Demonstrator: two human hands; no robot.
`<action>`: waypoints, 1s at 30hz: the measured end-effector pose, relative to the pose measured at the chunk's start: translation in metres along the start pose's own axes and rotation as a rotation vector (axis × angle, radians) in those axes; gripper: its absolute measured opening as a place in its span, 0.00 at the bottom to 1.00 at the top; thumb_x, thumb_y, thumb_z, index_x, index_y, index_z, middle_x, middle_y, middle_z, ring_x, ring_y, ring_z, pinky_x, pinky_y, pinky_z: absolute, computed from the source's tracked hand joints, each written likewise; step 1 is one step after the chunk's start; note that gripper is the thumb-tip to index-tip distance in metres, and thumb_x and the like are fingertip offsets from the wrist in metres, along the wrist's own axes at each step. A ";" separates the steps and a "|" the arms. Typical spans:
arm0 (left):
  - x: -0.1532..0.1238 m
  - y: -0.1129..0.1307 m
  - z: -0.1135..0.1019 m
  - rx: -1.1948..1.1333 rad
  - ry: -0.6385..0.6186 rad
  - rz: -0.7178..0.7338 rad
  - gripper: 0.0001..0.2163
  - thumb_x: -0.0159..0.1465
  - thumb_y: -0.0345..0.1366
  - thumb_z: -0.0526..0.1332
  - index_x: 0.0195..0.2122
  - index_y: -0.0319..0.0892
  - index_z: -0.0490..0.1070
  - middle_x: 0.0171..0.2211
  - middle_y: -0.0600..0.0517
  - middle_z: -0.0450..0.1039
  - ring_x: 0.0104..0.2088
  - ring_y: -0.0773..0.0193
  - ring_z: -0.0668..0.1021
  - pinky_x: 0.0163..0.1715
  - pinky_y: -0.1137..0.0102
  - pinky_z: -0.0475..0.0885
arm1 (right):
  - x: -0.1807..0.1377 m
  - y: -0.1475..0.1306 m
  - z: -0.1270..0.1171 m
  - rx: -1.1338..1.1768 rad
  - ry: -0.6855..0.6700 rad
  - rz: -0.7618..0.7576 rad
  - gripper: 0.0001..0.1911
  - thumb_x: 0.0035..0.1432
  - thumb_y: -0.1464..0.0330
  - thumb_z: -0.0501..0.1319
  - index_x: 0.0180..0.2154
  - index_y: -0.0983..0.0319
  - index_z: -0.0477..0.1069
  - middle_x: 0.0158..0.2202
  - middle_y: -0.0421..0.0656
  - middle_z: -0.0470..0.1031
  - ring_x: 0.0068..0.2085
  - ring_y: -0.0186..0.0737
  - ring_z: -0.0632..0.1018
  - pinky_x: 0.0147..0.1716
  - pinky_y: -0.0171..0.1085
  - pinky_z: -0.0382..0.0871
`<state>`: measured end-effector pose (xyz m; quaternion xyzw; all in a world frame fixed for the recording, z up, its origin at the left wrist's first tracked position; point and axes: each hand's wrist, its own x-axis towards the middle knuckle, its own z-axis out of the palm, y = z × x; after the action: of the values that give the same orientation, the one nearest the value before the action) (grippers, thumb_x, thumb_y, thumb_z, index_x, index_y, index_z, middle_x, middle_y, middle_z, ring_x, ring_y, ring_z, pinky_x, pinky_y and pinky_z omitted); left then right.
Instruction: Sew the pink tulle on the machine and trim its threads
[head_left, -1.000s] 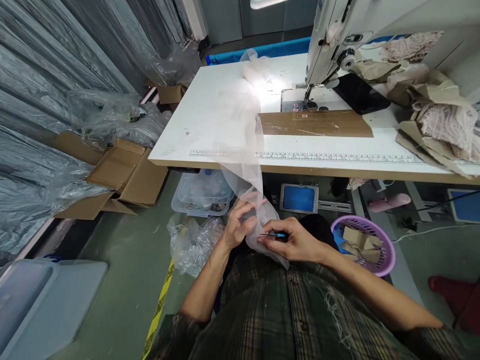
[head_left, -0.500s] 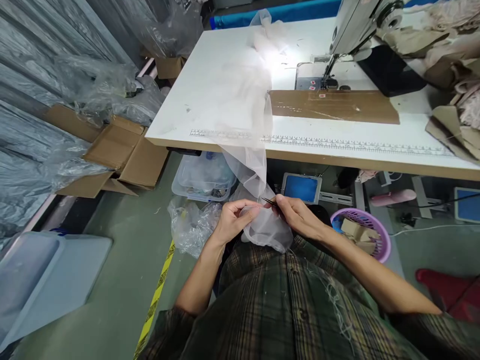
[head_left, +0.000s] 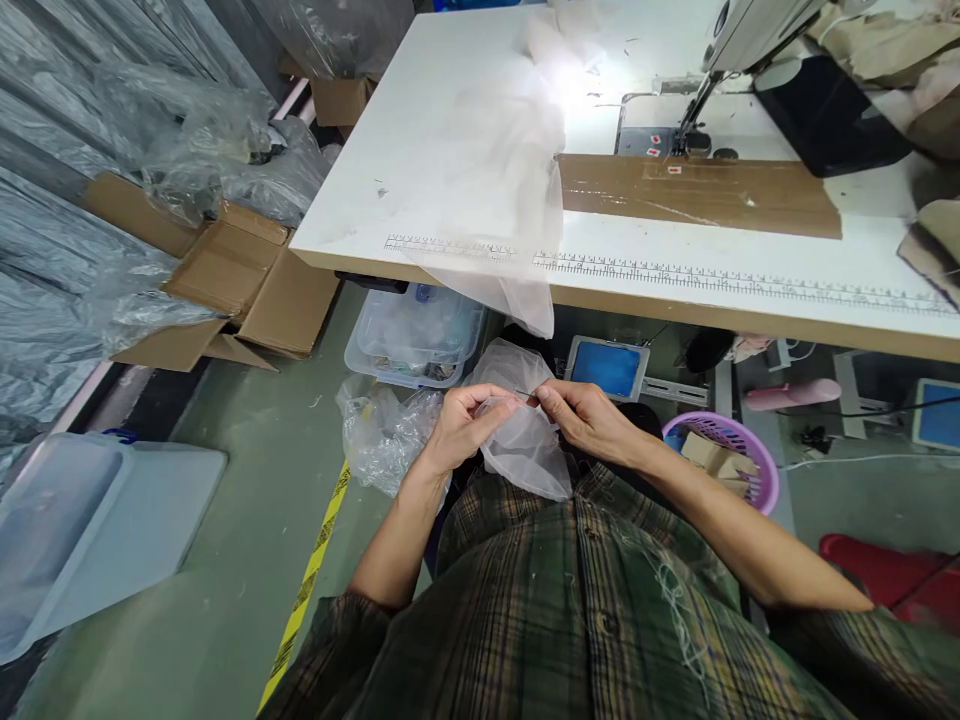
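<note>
A white bench (head_left: 435,150) overhung green floor (head_left: 247,510); left hand (head_left: 463,425) pinched rumpled, sheer white fabric (head_left: 529,460), right hand (head_left: 589,417) a thin metal tool (head_left: 526,393).

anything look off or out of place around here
Yes. Tangled pale threads cling to the front of the green plaid shirt, like stray trimmings. A crumpled clear plastic bag also lies on the grey-green floor, as if dropped.

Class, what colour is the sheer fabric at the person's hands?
Whitish and see-through: the sheer fabric shows best in the head view.
</note>
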<state>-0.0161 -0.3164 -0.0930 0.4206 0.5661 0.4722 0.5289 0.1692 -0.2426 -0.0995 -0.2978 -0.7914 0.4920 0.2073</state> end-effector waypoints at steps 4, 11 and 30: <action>0.000 0.000 0.000 0.020 -0.006 -0.018 0.13 0.56 0.45 0.69 0.30 0.38 0.79 0.27 0.51 0.77 0.27 0.66 0.74 0.26 0.74 0.68 | 0.003 -0.001 0.004 -0.093 0.020 -0.020 0.25 0.69 0.53 0.47 0.25 0.60 0.63 0.20 0.37 0.62 0.22 0.32 0.62 0.24 0.35 0.51; 0.005 -0.006 0.000 0.041 -0.038 -0.012 0.14 0.58 0.45 0.67 0.32 0.37 0.79 0.31 0.48 0.79 0.31 0.64 0.77 0.31 0.72 0.70 | -0.003 0.016 0.018 0.200 0.064 0.029 0.21 0.64 0.50 0.56 0.41 0.62 0.69 0.33 0.41 0.73 0.29 0.33 0.67 0.29 0.33 0.62; 0.058 -0.077 -0.004 0.806 -0.124 0.371 0.16 0.66 0.39 0.59 0.53 0.41 0.72 0.51 0.44 0.74 0.53 0.54 0.75 0.56 0.58 0.69 | 0.012 0.109 0.032 0.075 0.534 0.383 0.22 0.54 0.48 0.60 0.32 0.61 0.73 0.26 0.43 0.74 0.28 0.41 0.73 0.29 0.37 0.66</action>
<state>-0.0229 -0.2753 -0.1805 0.7151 0.5870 0.2745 0.2621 0.1697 -0.2190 -0.2112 -0.5518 -0.6200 0.4555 0.3220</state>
